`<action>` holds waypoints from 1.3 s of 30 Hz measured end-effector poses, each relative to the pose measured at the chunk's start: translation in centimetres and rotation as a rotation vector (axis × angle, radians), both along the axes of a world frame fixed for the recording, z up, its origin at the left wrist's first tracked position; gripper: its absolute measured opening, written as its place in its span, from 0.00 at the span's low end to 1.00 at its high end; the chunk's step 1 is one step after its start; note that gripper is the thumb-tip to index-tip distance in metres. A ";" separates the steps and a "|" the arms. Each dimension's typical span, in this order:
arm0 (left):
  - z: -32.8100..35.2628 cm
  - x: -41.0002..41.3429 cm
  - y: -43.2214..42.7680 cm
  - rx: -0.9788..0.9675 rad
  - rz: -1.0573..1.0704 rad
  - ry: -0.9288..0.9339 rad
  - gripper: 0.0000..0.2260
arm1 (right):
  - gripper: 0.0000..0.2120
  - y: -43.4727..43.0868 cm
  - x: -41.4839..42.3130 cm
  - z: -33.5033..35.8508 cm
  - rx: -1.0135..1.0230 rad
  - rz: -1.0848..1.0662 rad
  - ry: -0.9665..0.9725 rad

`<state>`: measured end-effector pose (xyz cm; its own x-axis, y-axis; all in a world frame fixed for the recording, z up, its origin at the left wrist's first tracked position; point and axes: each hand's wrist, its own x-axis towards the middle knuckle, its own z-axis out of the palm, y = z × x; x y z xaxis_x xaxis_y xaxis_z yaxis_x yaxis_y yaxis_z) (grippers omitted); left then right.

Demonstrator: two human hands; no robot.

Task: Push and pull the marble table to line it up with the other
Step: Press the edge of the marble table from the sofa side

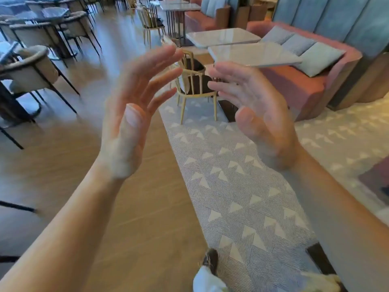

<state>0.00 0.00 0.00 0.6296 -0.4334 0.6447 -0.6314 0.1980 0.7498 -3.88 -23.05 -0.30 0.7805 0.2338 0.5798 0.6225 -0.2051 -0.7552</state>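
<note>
Both my hands are raised in front of me, palms facing each other, fingers apart and empty. My left hand point(134, 110) is left of centre, my right hand point(254, 114) right of centre. Beyond them, a few steps away, stands a white marble table point(254, 53), turned at an angle to a second marble table point(223, 36) just behind it. Neither hand touches a table. The nearer table's dark base plate point(227, 108) shows on the carpet, partly hidden by my right hand.
A pale wooden chair point(195, 85) stands at the nearer table's left. A pink bench sofa point(305, 85) with grey cushions runs along the right. Grey armchairs point(31, 70) and dark tables fill the left. Patterned carpet point(242, 197) leads forward beside wooden floor.
</note>
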 end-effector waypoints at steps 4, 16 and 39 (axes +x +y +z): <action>-0.4 8.0 -3.9 0.015 0.051 0.012 0.38 | 0.41 -3.6 8.4 -0.4 0.036 -0.020 0.016; -2.7 32.2 -14.4 0.017 0.006 0.046 0.37 | 0.39 -14.0 32.4 -2.1 0.074 -0.029 0.038; -5.8 72.8 -47.7 0.035 -0.253 0.097 0.31 | 0.42 -46.9 66.1 -5.4 0.070 -0.330 0.065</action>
